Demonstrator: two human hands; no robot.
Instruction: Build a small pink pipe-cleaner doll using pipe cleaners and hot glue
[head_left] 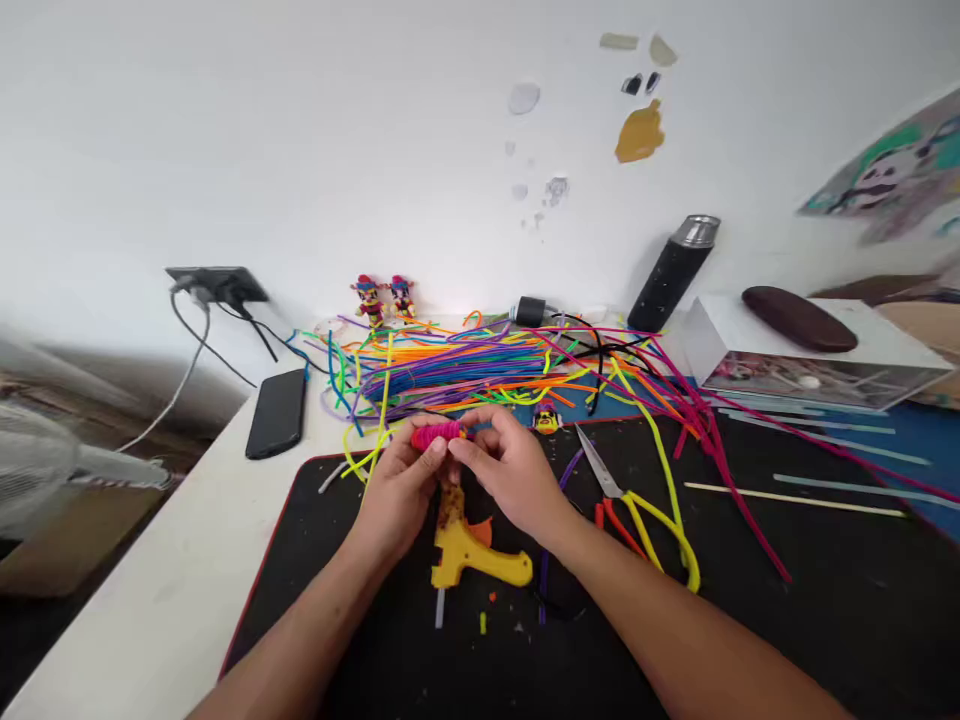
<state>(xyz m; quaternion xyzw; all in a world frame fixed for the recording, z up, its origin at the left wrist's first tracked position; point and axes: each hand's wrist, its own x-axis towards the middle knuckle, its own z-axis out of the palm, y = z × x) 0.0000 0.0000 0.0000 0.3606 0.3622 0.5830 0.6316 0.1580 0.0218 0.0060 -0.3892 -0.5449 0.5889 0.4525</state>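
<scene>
We see left hand (399, 472) and right hand (513, 466) pinching a pink pipe-cleaner coil (436, 434) by opposite ends, just beyond the yellow glue gun (459, 552), probably so its windings stay tight.

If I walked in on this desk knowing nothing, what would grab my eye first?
Probably the jumble of rainbow-coloured stems, spread along the back of the white desk. Next comes the bright pink coil held between the left hand and the right hand, with a yellow glue gun on the black mat just below them. Behind the stems, two tiny colourful figures stand near the wall.
</scene>
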